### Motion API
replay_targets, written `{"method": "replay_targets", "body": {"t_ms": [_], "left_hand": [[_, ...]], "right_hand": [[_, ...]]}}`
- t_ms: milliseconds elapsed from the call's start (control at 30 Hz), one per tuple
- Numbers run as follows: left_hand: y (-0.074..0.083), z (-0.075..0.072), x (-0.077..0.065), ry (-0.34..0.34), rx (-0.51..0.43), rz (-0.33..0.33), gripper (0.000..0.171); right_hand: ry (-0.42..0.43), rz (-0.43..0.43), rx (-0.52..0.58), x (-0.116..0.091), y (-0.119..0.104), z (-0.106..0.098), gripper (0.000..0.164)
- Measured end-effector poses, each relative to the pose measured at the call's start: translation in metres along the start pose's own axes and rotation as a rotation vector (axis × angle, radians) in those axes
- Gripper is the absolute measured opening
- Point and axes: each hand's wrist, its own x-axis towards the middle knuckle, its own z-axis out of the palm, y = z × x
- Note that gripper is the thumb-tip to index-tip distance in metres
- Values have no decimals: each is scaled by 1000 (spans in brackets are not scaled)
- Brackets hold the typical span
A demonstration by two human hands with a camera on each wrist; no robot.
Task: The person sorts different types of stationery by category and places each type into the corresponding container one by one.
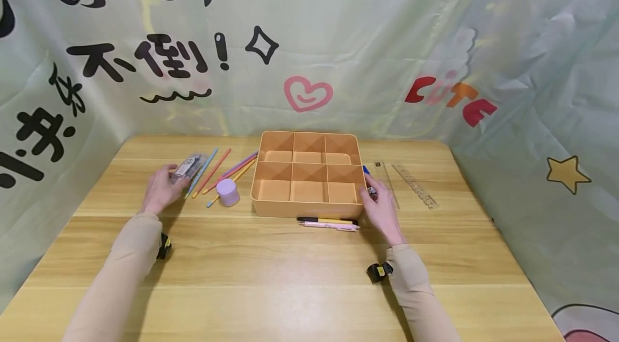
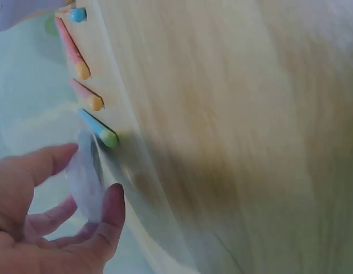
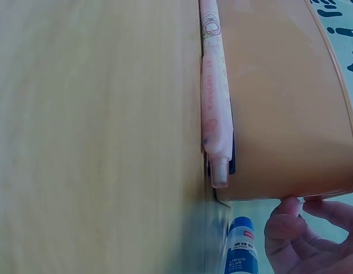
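On the left of the table, my left hand (image 1: 162,190) grips a clear plastic packet (image 1: 188,166) with a white label. The left wrist view shows this packet (image 2: 86,180) between the thumb and fingers, its contents too blurred to tell. My right hand (image 1: 381,206) touches the outer right wall of an orange-tan six-compartment organizer (image 1: 304,209) with its fingertips. Beside that hand in the right wrist view is a blue-capped liquid glue bottle (image 3: 241,248). Along the organizer's front lie a pink pen (image 1: 329,226) and a black-and-yellow pen (image 1: 333,220).
Several coloured pencils (image 1: 211,172) lie between the left hand and the organizer. A small lilac cylinder (image 1: 228,193) stands among their ends. To the right lie a clear ruler (image 1: 415,186) and another clear drawing tool (image 1: 388,183). A printed cloth hangs behind the table.
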Motion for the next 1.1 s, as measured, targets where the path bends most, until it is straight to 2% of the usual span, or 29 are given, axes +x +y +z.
{"method": "replay_targets", "body": {"t_ms": [167,367,467,600,700,767,933,1100], "left_hand": [[0,0,0,137,8,-3,56],[2,0,-2,338,-70,16,52],[5,2,-3,428,-114,54,50],[10,3,-2,525,-142,138,47],[17,1,0,550,-153,177,45],[24,-1,0,543,-157,182,45],[45,-5,-1,478,-156,186,48],[66,-3,-4,431,-174,197,49]], "right_hand": [[1,3,13,0,-1,0,48],[-7,15,24,-1,-1,0,48],[-10,15,27,-1,-1,1,48],[-7,16,36,-1,-1,1,49],[-4,19,36,0,0,1,49],[-3,19,30,0,0,1,49],[4,13,17,-1,0,2,49],[10,3,13,-2,0,2,48]]}}
